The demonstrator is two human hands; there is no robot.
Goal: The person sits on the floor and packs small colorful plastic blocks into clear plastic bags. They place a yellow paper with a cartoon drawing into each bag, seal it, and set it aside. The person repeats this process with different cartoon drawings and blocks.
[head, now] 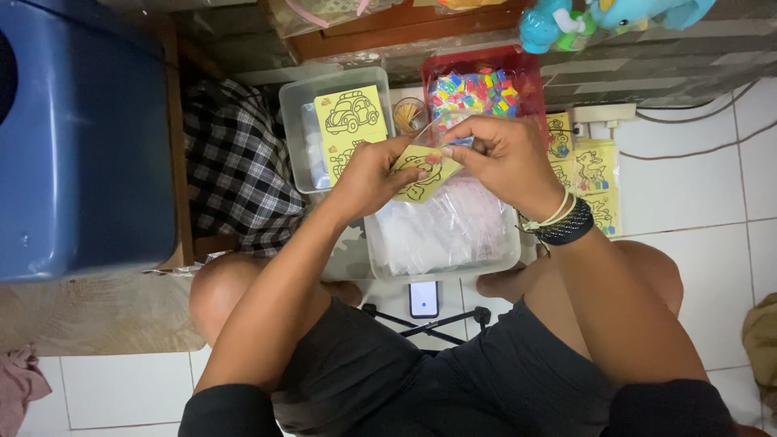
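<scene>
My left hand [368, 176] and my right hand [498, 154] both pinch one small yellow card with a black line drawing [421, 174], held in a clear plastic sleeve over a clear tub of plastic bags [445, 235]. The right wrist wears dark and pale bracelets. My knees frame the tub as I sit on the white tile floor.
A second clear tub [295, 121] at the left holds yellow cards with a car drawing [350, 113]. A red box of small coloured pieces [473, 89] is behind. More yellow cards [595, 174] lie at right. A blue bin [81, 137], checked cloth [235, 162] and phone on a stand [423, 299] are nearby.
</scene>
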